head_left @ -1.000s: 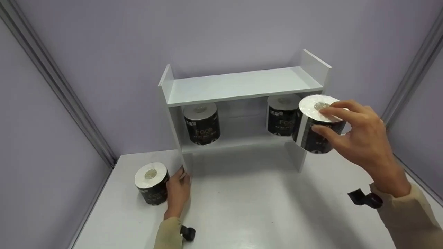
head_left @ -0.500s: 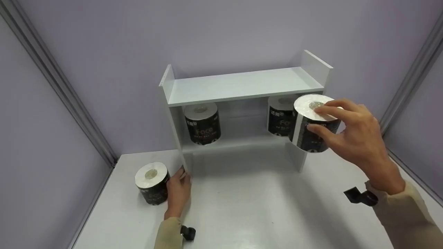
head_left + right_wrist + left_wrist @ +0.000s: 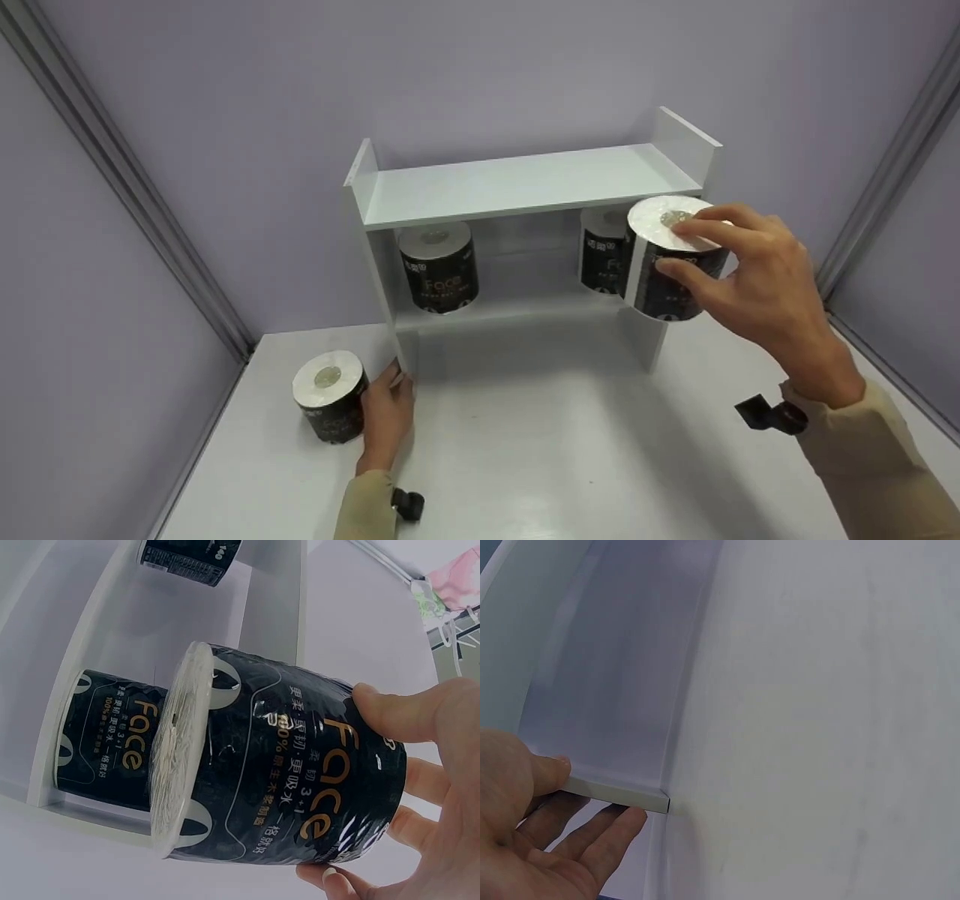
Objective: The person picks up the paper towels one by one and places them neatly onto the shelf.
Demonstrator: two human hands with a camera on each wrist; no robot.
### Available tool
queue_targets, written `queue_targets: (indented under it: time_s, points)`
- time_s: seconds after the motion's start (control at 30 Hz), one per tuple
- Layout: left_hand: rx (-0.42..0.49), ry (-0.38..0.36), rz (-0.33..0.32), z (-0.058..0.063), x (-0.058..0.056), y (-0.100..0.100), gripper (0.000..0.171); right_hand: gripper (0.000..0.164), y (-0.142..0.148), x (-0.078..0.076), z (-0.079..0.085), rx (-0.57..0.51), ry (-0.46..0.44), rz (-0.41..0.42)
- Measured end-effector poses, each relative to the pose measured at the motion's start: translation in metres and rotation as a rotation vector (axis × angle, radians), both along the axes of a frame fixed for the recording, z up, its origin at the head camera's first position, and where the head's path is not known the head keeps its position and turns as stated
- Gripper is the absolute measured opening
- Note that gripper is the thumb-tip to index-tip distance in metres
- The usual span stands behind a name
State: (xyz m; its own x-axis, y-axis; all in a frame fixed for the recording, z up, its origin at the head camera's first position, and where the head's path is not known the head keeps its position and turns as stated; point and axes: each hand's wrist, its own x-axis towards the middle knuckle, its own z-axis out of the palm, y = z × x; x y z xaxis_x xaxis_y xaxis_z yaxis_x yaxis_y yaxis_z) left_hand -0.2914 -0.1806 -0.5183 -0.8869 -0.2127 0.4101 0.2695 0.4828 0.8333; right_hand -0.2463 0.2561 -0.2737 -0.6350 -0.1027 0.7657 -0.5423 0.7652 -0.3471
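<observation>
My right hand (image 3: 757, 277) grips a toilet paper roll (image 3: 667, 292) with a black "Face" wrapper and white ends, thumb on its side and fingers over its top. The roll is in the air before the right end of the white shelf (image 3: 525, 176), overlapping another roll (image 3: 600, 262) on the middle board. In the right wrist view the held roll (image 3: 292, 765) lies across the view, its white end toward the shelf. My left hand (image 3: 386, 416) pinches the foot of the shelf's left side panel (image 3: 619, 795) between thumb and fingers.
One roll (image 3: 439, 277) stands at the left end of the middle board. Another roll (image 3: 330, 409) stands on the white table (image 3: 525, 465), just left of my left hand. Hangers and a pink cloth (image 3: 456, 581) appear at the right wrist view's corner.
My right hand has carried its roll a little left and slightly up, covering more of the roll behind it. The left hand keeps its place at the panel.
</observation>
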Motion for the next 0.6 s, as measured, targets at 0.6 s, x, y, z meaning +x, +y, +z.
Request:
queue_targets:
  time_s: [0.6]
  points:
    - [-0.021, 0.04, 0.005, -0.002, 0.0, -0.003, 0.042, 0.039, -0.003, -0.002, 0.011, 0.002, -0.02, 0.002]
